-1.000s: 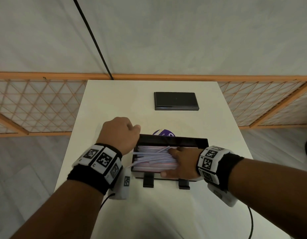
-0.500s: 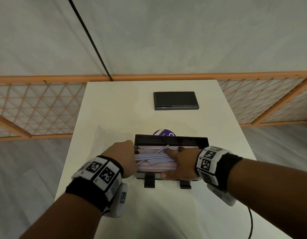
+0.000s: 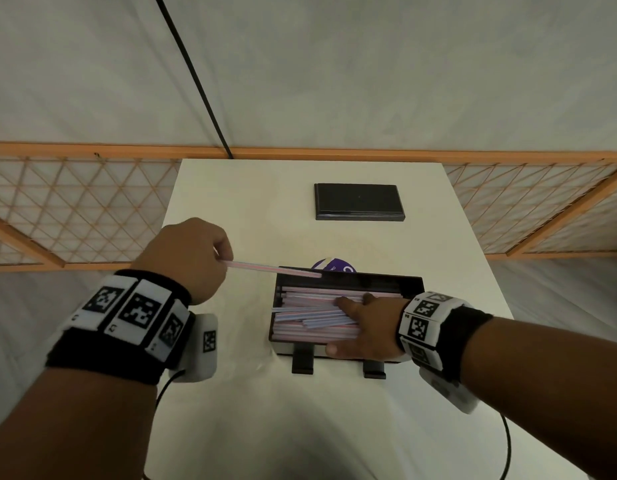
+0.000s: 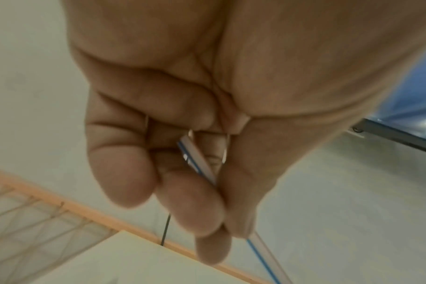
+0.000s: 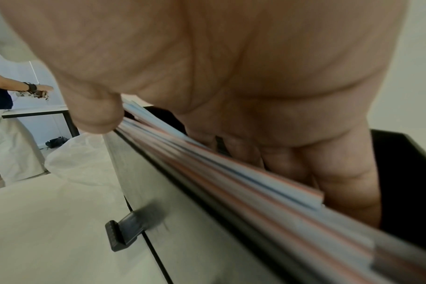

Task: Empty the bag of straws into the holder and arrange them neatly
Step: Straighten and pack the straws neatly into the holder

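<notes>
— Left hand (image 3: 187, 259), head view: what is it doing?
— It is pinching one end of a single straw (image 3: 272, 269), fingers curled round it, up at about ten o'clock from the holder (image 3: 348, 280). The straw is reaching toward three o'clock, its far tip lying over the holder's back rim.
— And the right hand (image 3: 367, 327)?
— It is lying flat, fingers straight, pressing on the pile of straws (image 3: 310, 320) inside the holder, thumb running along the front wall. A few straws in the pile are sitting askew. The holder is standing near the middle of the table (image 3: 251, 202), with a black lid (image 3: 359, 201) at twelve o'clock from it and something purple (image 3: 331, 265) peeking out just behind it.
— Left wrist view?
— The hand (image 4: 182, 134) is closing thumb and fingers on the blue-striped straw (image 4: 197, 163).
— Right wrist view?
— The hand (image 5: 231, 76) is resting on the pile (image 5: 255, 184), fingers extending down behind it into the holder (image 5: 182, 192). Crumpled clear plastic (image 5: 85, 157) is lying on the table at about nine o'clock.
</notes>
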A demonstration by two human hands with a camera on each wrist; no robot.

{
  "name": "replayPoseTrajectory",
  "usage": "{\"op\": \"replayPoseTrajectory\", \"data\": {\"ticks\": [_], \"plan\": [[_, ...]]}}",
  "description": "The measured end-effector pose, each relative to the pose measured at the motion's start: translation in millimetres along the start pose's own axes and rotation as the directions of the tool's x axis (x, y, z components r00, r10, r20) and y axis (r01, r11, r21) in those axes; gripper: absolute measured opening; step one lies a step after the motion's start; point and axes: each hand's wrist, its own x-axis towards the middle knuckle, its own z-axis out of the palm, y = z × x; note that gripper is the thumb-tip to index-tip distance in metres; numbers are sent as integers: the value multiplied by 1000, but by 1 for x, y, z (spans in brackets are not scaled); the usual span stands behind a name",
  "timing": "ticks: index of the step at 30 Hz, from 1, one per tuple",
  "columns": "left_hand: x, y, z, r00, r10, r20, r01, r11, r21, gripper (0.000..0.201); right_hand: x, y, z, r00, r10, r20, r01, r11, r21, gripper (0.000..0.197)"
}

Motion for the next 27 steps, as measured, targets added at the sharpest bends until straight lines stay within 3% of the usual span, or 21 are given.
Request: {"op": "replayPoseTrajectory", "data": {"ticks": [10,15,23,27], "plan": [[4,37,48,988,136,72,-134,990,-34,20,-1,-8,2,999,16,-30,-16,1000,1,104],[6,61,65,968,202,147,-199,979,-30,19,-9,-11,0,994,12,-108,-24,993,-112,102],[6,74,91,949,185,256,-212,974,82,30,-12,-12,-2,963,-3,-270,-52,979,-195,87],[6,74,101,923,181,339,-217,974,69,25,-7,-10,-1,958,-35,-285,5,994,-105,90]]}}
